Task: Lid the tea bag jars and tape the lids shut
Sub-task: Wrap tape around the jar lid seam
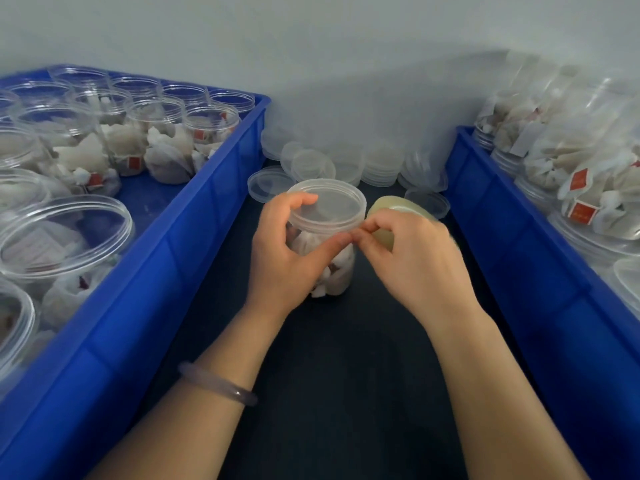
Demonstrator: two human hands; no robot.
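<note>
1. The left hand (287, 251) grips the jar (341, 271) that stands on the dark table (346, 393) right between the two hands. Its fingers curl over the lid (332, 202) and its thumb runs along the front, just under the lid's rim.
2. The lid is already on, and you can see tea bags (323, 289) through the clear wall.
3. The right hand (412, 261) is curled around a yellowish tape roll (384, 207). Its thumb and forefinger are pinched together right at the left thumb tip, by the lid's edge. I can't make out the tape strip itself.
4. Just past the fingertips there's a pile of loose lids (311, 164).
5. Outside the left hand is a blue crate (194, 237) of open jars (166, 133). Outside the right hand, another blue crate (519, 237) holds stuffed jars (588, 188).
6. There's a pale bracelet (218, 384) on the left wrist.
</note>
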